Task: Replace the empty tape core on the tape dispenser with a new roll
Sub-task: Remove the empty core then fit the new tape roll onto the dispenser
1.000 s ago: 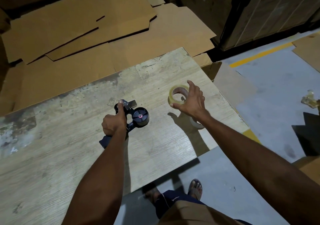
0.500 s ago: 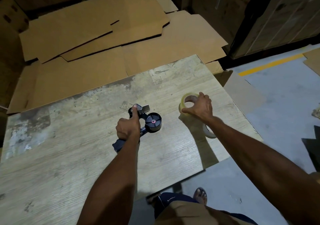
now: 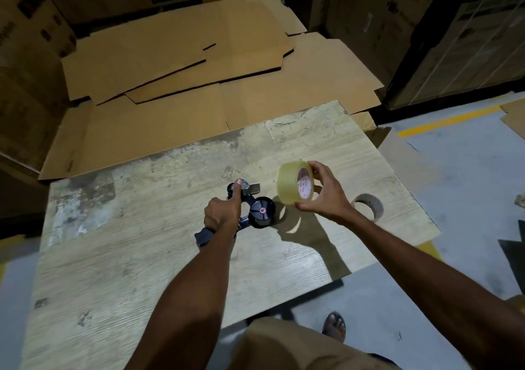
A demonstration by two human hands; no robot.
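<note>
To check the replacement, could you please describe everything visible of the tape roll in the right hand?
The tape roll is a thick ring of clear yellowish tape with a white, red-printed label inside its core. It is held on edge above the table, right of the dispenser. The right hand grips it, fingers on top, thumb underneath.

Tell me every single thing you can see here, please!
table: one, pale wood, middle of view
tape dispenser: one, black, held at the table's middle
tape roll: one, clear yellowish, held up right of the dispenser
empty core: one, grey-brown, lying on the table near its right edge
cardboard sheets: several, brown, flat behind the table
boxes: several, brown, stacked at the back
line: one, yellow, on the grey floor, right
left hand: grips the dispenser's handle
right hand: holds the tape roll
foot: one, sandalled, bottom edge
</note>
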